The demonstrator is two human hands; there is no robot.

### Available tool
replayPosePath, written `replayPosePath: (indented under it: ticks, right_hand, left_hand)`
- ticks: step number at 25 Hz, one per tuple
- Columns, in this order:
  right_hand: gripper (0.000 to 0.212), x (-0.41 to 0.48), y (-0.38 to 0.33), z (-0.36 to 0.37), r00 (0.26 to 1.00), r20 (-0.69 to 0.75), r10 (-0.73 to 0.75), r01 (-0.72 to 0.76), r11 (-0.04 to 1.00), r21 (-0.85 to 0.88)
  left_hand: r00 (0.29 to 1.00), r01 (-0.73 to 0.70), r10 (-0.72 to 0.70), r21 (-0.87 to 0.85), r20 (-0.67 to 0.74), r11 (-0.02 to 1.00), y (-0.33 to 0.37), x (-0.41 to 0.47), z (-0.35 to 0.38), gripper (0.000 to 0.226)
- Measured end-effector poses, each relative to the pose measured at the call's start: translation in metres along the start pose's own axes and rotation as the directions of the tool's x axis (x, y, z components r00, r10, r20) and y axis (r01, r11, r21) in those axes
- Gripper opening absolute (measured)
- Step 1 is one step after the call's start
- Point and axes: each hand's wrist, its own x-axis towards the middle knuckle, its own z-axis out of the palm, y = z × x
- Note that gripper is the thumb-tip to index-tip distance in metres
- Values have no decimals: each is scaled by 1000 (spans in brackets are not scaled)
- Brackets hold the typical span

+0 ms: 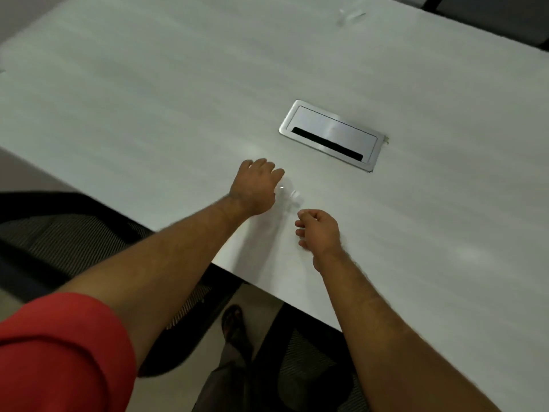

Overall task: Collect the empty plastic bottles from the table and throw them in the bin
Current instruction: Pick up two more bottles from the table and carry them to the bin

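A clear, empty plastic bottle [286,195] lies on the white table [148,99] near its front edge, blurred and hard to make out. My left hand [255,185] is closed around its body, and the neck pokes out to the right of my fingers. My right hand [319,230] hovers just right of and below the bottle's neck, with its fingers loosely curled and nothing in them. A second clear bottle [350,14] lies far off at the table's back right.
A brushed-metal cable hatch [329,135] with a dark slot is set into the table beyond my hands. Black mesh chairs stand at the near edge, one at left [59,233] and one under my right arm [312,367]. My sandalled foot [234,322] is on the floor.
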Motion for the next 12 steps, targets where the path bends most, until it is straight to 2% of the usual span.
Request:
replayPosePath:
  ticks: [2, 4, 5, 6, 7, 8, 10, 12]
  right_hand:
    - [20, -8, 1, 12, 999, -42, 24, -23, 1000, 15]
    - [25, -24, 0, 18, 998, -61, 11, -8, 999, 39]
    - [30, -34, -2, 19, 998, -62, -6, 10, 998, 65]
    - [32, -45, -5, 20, 998, -54, -26, 32, 995, 96]
    - [33, -56, -7, 20, 998, -36, -56, 60, 990, 129]
    - [33, -68, -9, 21, 996, -11, -92, 93, 983, 157]
    - [37, -98, -12, 22, 985, 39, -171, 160, 967, 197]
    - [42, -128, -11, 23, 969, 59, -239, 219, 948, 230]
  left_hand:
    - [1000, -19, 20, -22, 23, 1000, -4, -1, -6, 45]
    - [993, 115, -103, -276, 60, 954, -1, -14, -21, 53]
    - [972, 232, -179, -482, 153, 845, 2, -23, -32, 56]
    - [934, 354, -215, -655, 286, 667, 5, -32, -42, 56]
    - [891, 453, -209, -754, 403, 477, 8, -41, -53, 53]
    - [865, 501, -171, -793, 472, 345, 10, -51, -64, 50]
    - [870, 491, -95, -829, 484, 267, 15, -77, -86, 44]
    - [898, 435, -62, -858, 435, 274, 18, -109, -108, 42]
